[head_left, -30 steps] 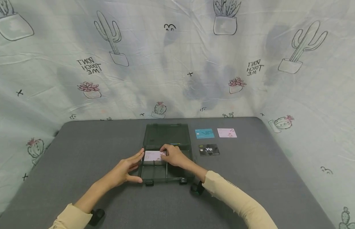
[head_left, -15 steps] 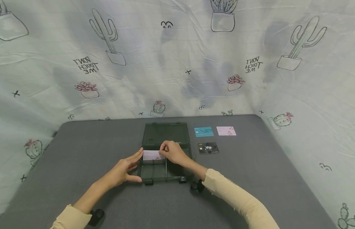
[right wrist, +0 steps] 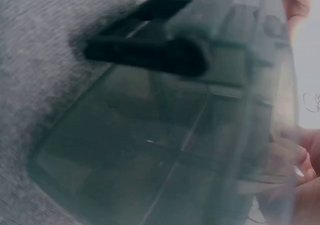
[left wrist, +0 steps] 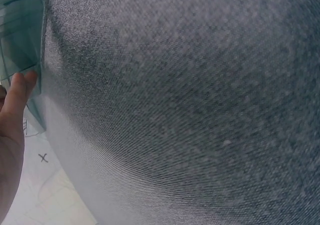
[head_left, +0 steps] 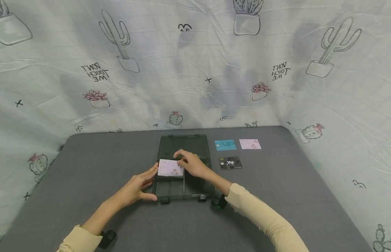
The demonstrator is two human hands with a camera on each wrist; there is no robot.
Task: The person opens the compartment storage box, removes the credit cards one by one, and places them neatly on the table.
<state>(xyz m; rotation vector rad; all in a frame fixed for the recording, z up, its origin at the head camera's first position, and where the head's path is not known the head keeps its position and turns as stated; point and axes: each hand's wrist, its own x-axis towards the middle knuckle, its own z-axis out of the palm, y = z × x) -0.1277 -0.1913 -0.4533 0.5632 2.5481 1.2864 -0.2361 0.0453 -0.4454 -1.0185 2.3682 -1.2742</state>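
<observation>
A translucent dark green plastic box (head_left: pixel 168 194) lies on the table with its lid (head_left: pixel 179 145) folded back. My left hand (head_left: pixel 138 185) rests along the box's left side, fingers extended and thumb near the front corner. In the left wrist view, fingertips (left wrist: pixel 25 80) touch the box wall. With thumb and fingers, my right hand (head_left: pixel 193 166) pinches the right end of a pink card (head_left: pixel 168 168) over the back-left compartment. The card seems tilted, its printed face visible. The right wrist view shows mostly the box's side and a dark latch (right wrist: pixel 145 55), slightly blurred.
To the right of the box lie a blue card (head_left: pixel 225 145), another pink card (head_left: pixel 250 144) and a black VIP card (head_left: pixel 230 163). Dividers (head_left: pixel 184 187) split the box. A cactus-print curtain (head_left: pixel 195 70) hangs behind the grey table (head_left: pixel 104 157).
The pink card first dipped lower into the back-left compartment, then came up, showing more of its face. My right hand moved slightly up with it. The left hand stayed in place.
</observation>
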